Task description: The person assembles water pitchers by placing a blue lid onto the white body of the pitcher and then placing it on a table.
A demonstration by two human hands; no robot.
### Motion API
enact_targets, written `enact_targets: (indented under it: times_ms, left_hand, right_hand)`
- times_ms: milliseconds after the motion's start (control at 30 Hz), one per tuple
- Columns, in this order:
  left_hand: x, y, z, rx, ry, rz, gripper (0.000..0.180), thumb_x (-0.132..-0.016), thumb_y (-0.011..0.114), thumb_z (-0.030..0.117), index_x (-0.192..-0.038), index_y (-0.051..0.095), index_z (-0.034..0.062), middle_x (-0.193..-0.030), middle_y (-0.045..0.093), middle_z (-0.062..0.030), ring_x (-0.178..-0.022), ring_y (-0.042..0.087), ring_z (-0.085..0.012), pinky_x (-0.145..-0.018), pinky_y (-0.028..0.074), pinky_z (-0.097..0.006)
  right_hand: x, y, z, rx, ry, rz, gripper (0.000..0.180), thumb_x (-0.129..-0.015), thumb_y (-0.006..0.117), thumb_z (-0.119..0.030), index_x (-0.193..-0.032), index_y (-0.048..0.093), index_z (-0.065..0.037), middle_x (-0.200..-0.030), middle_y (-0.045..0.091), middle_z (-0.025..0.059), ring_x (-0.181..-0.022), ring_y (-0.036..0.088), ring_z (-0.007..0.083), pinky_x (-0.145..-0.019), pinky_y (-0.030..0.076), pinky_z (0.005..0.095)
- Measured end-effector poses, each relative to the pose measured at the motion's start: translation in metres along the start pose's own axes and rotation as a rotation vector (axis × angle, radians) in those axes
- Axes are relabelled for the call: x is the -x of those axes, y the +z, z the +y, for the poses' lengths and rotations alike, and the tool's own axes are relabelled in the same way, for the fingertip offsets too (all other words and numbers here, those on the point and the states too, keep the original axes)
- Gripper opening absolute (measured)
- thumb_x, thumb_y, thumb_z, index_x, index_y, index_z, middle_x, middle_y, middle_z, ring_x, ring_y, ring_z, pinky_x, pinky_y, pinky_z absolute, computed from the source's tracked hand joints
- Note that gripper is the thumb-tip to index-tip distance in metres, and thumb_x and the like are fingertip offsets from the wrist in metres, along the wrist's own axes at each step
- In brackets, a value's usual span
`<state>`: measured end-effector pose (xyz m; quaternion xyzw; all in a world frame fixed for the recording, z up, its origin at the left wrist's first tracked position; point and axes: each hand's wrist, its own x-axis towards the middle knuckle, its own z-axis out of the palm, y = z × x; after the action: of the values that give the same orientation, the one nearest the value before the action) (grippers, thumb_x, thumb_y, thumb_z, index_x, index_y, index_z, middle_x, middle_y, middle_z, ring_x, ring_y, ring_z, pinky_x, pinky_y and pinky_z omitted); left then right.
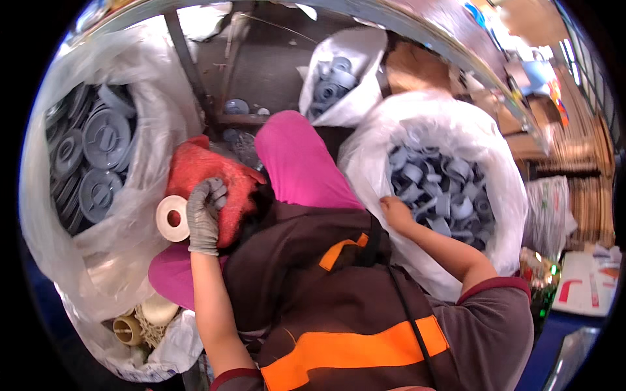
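Note:
My left hand (207, 212), in a grey glove, has its fingers curled over a red cloth (208, 166) on my lap. At its outer side it grips a cream round disc (163, 225) with a hole in its middle. My bare right hand (396, 214) is closed at the near rim of a large white bag (368, 146). Whatever its fingers hold is hidden. Inside that bag lie many loose grey curved plastic pieces (443, 189).
On the left, a big clear bag (156, 111) holds grey round lids (105, 138). Below it, a white sack (176, 352) contains cream parts (128, 330). A smaller white bag (368, 55) of grey parts stands ahead, near a metal frame (186, 62). Stacked cardboard (593, 208) is at right.

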<state>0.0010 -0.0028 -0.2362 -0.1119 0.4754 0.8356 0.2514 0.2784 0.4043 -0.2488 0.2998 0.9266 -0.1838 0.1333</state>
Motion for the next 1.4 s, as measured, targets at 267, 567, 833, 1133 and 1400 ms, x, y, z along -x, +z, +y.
enact_targets:
  times_ms: [267,567,833,1133,1400]
  left_hand:
    - [-0.004,0.010,-0.013,-0.202,0.045,-0.132,0.028,-0.093,0.056,0.026,-0.107,0.063,0.0032,-0.100,0.066,-0.0061,-0.090,0.063,-0.0159,-0.077,0.049,-0.028]
    - [-0.006,-0.012,-0.012,-0.181,0.050,-0.050,0.027,-0.093,0.057,0.024,-0.110,0.062,0.0037,-0.103,0.066,-0.0069,-0.090,0.063,-0.0175,-0.075,0.051,-0.027]
    - [-0.001,-0.005,-0.004,-0.289,0.068,0.051,0.031,-0.092,0.057,0.028,-0.111,0.061,0.0044,-0.105,0.066,-0.0072,-0.092,0.064,-0.0183,-0.077,0.051,-0.027]
    - [-0.049,0.045,0.016,-0.528,-0.114,-0.232,0.033,-0.094,0.051,0.032,-0.109,0.061,0.0041,-0.099,0.064,-0.0021,-0.088,0.060,-0.0123,-0.074,0.047,-0.024]
    - [-0.114,0.068,0.000,-1.161,0.410,-0.328,0.031,-0.084,0.047,0.028,-0.096,0.064,0.0048,-0.096,0.064,-0.0209,-0.092,0.060,-0.0375,-0.078,0.047,-0.041]
  right_hand:
    - [-0.047,-0.007,0.092,0.192,-0.332,-0.300,0.038,-0.082,0.061,-0.031,-0.110,0.066,-0.005,-0.102,0.067,0.0144,-0.091,0.064,0.0292,-0.082,0.050,0.0363]
    - [-0.018,-0.218,0.157,1.058,0.687,0.492,0.100,-0.065,0.078,-0.048,-0.146,0.029,-0.014,-0.149,0.031,0.0184,-0.137,0.031,0.0316,-0.106,0.026,0.0577]
    - [-0.006,-0.238,0.282,0.514,0.724,0.543,0.056,-0.084,0.054,-0.024,-0.133,0.042,-0.002,-0.101,0.066,0.0212,-0.089,0.064,0.0413,-0.080,0.049,0.0499]
    - [0.093,-0.186,0.210,0.128,0.580,0.623,0.041,-0.077,0.055,-0.017,-0.110,0.058,0.007,-0.098,0.063,0.0299,-0.096,0.062,0.0418,-0.086,0.046,0.0445]
    - [0.082,-0.277,-0.049,0.183,0.048,0.438,0.029,-0.076,0.056,-0.005,-0.102,0.062,0.006,-0.085,0.066,0.0164,-0.077,0.061,0.0213,-0.071,0.048,0.0331]
